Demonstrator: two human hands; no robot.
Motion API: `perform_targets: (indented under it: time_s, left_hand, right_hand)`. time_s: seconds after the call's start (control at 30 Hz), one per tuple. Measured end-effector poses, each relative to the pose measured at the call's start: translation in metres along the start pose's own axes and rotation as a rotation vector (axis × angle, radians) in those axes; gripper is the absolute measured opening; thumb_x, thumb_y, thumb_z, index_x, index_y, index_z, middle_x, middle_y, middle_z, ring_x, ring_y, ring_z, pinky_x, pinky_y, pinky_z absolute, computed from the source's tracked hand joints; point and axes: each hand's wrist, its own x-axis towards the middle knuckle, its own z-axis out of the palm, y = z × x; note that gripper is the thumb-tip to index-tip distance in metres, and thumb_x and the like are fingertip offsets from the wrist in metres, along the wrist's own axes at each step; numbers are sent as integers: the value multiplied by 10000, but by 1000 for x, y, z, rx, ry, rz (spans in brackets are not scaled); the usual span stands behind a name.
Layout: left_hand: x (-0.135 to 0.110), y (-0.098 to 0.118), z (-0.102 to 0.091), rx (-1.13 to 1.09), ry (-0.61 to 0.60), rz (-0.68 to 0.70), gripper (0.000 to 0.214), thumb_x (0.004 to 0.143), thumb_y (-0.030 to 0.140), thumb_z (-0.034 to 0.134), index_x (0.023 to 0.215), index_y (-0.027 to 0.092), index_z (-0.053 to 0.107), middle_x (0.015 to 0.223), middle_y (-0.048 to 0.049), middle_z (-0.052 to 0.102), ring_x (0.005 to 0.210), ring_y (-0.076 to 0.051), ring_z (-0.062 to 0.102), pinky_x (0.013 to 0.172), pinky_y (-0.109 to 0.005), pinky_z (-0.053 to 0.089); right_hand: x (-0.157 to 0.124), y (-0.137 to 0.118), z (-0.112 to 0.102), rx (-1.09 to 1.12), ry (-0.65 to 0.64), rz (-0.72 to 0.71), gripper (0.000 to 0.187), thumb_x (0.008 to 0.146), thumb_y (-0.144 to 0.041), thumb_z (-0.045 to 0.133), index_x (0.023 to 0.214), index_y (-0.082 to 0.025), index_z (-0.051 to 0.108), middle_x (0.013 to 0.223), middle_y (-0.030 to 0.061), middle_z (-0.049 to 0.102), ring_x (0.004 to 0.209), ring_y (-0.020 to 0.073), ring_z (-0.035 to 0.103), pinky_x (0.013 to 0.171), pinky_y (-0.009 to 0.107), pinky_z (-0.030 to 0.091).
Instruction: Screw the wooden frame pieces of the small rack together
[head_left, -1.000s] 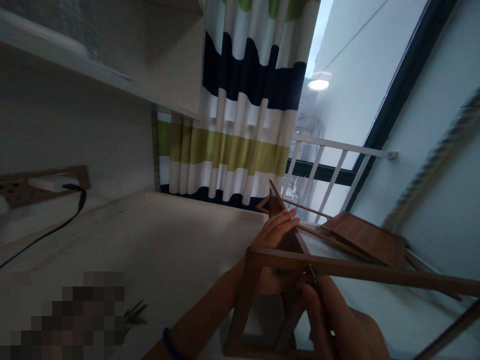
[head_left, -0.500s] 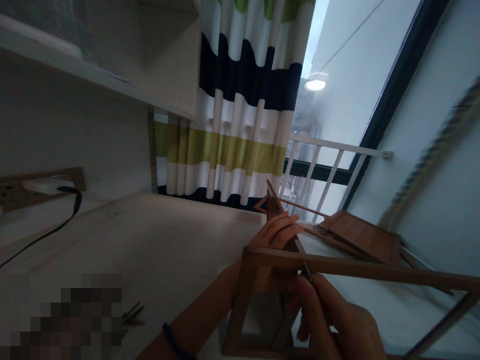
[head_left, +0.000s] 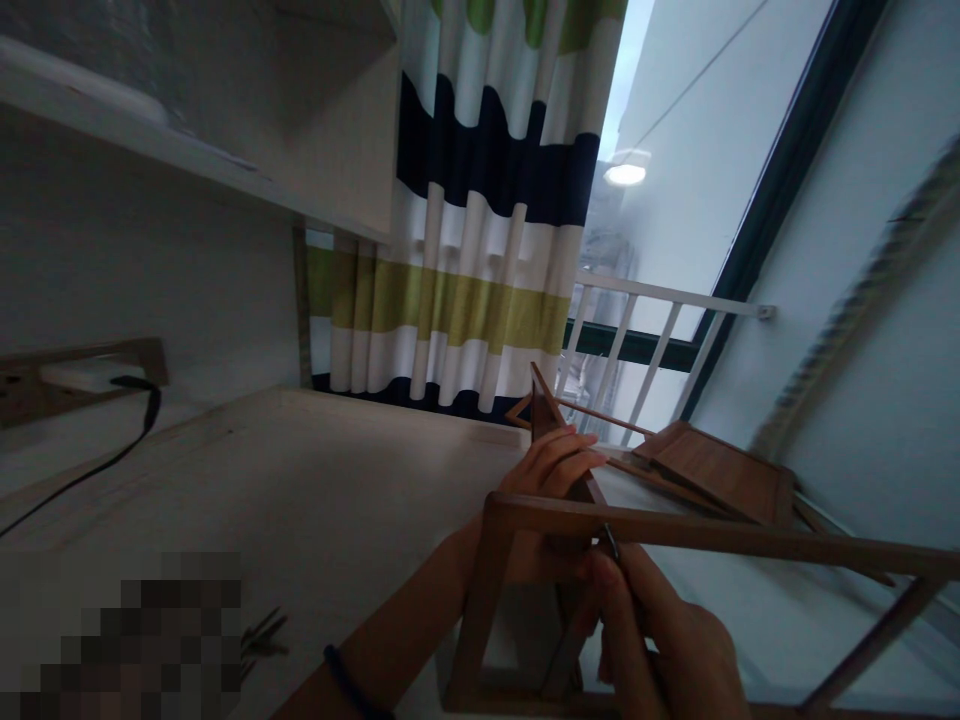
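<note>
Wooden frame (head_left: 712, 535), desk (head_left: 360, 480) to its left. Right hand (head_left: 667, 630) just below frame's upper bar, fingers pinching thin metal tool (head_left: 610, 541) at that bar. Left hand (head_left: 547, 465) beyond bar, fingers close together over wooden board (head_left: 543, 408); can't tell if gripping. Wooden panels (head_left: 727, 475) behind frame.

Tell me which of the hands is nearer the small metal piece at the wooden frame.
Right: the right hand pinches the metal piece; the left hand is farther off, against a wooden board beyond the frame's bar.
</note>
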Motion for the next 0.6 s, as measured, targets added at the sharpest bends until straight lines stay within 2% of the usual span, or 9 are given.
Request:
perform_targets:
  time_s: [0.13,0.33,0.47,0.6]
  left_hand:
    - [0,-1,-1,-10,-32,-15,692,735,498,535,1279,154,280,1310,-124,346,1251,-274,271,1058,-446,250]
    - [1,-1,-2,-4,-40,-11,737,722,523,547,1288,135,278,1307,-125,342,1250,-272,267,1064,-428,247]
    - [1,-1,-2,1,-41,-7,712,737,491,528,1293,131,269,1315,-119,333,1252,-270,264,1064,-430,248]
    - [1,-1,-2,-33,-46,-15,703,739,514,502,1291,145,272,1316,-115,331,1246,-287,271,1069,-438,238]
  right_hand:
    - [0,8,-3,-143,-23,-119,267,973,-364,248,1068,-228,458,558,-54,580,402,156,550,363,222,350]
    - [2,7,-2,-158,-33,-120,270,973,-368,221,1028,-235,449,530,-60,547,400,161,538,378,229,347]
    - [2,4,-4,4,-49,-42,239,956,-370,284,965,-246,488,537,-62,513,424,143,513,425,218,355]
    - [3,1,-11,217,-166,97,236,931,-374,341,830,-239,505,587,-55,522,493,109,508,478,189,352]
